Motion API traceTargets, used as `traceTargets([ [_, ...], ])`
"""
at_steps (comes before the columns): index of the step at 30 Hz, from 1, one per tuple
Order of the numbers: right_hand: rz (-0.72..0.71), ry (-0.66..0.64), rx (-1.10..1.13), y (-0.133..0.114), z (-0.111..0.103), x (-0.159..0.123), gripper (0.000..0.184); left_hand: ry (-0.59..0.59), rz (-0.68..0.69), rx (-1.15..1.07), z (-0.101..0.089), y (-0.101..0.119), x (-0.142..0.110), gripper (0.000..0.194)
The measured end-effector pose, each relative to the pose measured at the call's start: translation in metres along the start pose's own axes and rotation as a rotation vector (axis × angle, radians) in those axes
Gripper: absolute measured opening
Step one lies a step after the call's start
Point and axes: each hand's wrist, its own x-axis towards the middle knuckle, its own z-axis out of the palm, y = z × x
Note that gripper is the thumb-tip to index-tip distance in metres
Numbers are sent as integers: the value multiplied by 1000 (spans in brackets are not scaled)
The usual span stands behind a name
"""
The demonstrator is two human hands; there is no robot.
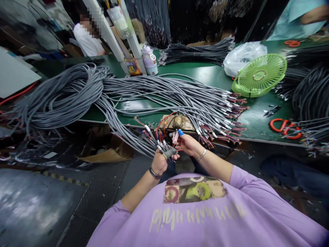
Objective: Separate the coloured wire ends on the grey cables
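My left hand [160,161] is wrapped round a bunch of grey cables [133,139] near their stripped ends, with a grey wrap on its thumb. Thin coloured wires and white sleeves fan out above that grip. Just to the right, my right hand [189,144] pinches a small pale pink connector [175,137] that has thin wires on it. A blue cover sits on one right fingertip. Behind both hands, a worn brownish block [178,121] stands at the bench edge. More grey cables [164,89] lie across the bench, their coloured wire ends pointing right.
A green fan [259,75] stands on the green bench [205,73] beside a plastic bag [244,56]. Orange-handled scissors [285,128] lie at the right edge near dark cable bundles [313,92]. A purple bottle [149,60] is at the back. Below the bench is a cardboard box [105,156].
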Motion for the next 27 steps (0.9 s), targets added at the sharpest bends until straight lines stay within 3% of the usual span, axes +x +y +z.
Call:
traceTargets([
  [7,-74,78,55,5,5,4,39,17,-12,69,3,-2,2,30],
  [15,87,16,73,0,2,-5,51,33,36,79,1,-4,-8,25],
  [22,-19,25,10,-2,5,-8,24,90,158,69,2,-6,-15,26],
  [27,-18,1,32,1,3,-7,30,111,177,75,4,-9,-11,26],
])
